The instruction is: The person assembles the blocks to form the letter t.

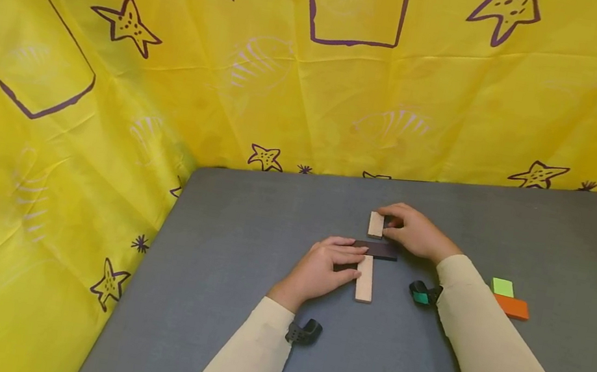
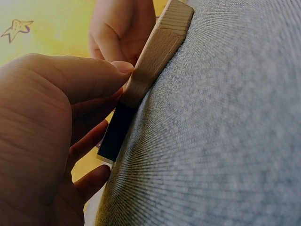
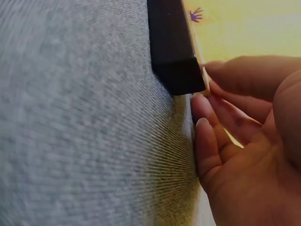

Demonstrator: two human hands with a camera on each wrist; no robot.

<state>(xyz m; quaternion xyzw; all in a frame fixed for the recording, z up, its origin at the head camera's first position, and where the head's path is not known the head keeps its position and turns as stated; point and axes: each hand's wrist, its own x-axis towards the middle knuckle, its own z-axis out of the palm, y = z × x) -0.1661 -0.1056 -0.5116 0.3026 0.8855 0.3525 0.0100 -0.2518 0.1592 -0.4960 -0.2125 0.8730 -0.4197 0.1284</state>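
Note:
A dark block (image 1: 384,251) lies crosswise on the grey table. Below it stretches a long pale wooden block (image 1: 365,281), its far end against the dark one. My left hand (image 1: 320,268) comes from the left with fingers extended, fingertips resting on the dark block and thumb touching the long wooden block's side. Just beyond the dark block is a short wooden block (image 1: 376,224). My right hand (image 1: 417,233) pinches its right side between thumb and fingers. In the right wrist view the dark block (image 3: 174,52) partly hides that short block.
To the right, near my right sleeve, a lime green block (image 1: 503,287) sits behind an orange block (image 1: 512,307). A yellow patterned cloth (image 1: 324,105) hangs along the back and left of the grey table (image 1: 245,223). Each wrist carries a black strap mount (image 1: 305,332).

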